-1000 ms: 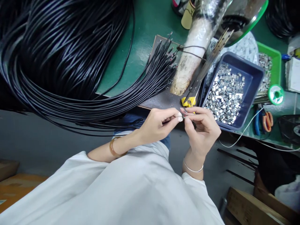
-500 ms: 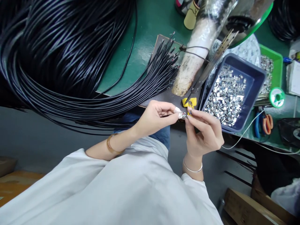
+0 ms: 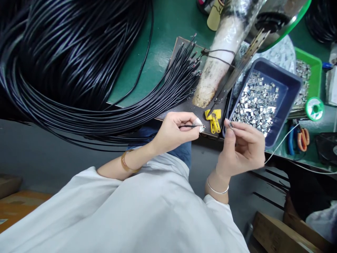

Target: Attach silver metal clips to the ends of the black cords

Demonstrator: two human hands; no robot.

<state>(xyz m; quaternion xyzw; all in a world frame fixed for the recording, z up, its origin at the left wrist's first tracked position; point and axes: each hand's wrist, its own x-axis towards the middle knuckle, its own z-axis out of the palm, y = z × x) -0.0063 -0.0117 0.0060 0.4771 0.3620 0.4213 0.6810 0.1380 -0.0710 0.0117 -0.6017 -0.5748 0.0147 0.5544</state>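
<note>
My left hand (image 3: 177, 130) pinches a black cable (image 3: 187, 126) near its end. Short thin wires (image 3: 203, 127) stick out past the fingertips, where a white wrap covers one finger. To the right, apart from the wires, my right hand (image 3: 242, 149) holds a small shiny metal piece (image 3: 231, 124) between thumb and fingers. It hovers by the near left edge of a dark blue tray (image 3: 288, 82), in which many small metal pieces (image 3: 254, 105) lie. Between the hands, a yellow tool (image 3: 215, 123) rests on the dark board.
A large bundle of black cables (image 3: 105, 117) sweeps across the left, with ends on the green table (image 3: 160, 21). A wrapped white tube (image 3: 210, 77) slants down beside a metal bar (image 3: 237, 73). Right are a green bin (image 3: 317, 75), spool (image 3: 314, 109) and orange-handled pliers (image 3: 302, 138).
My right hand has moved right, away from the wire end, with the small metal piece between its fingers. More of the yellow tool shows. My left hand stays nearly still with the cable.
</note>
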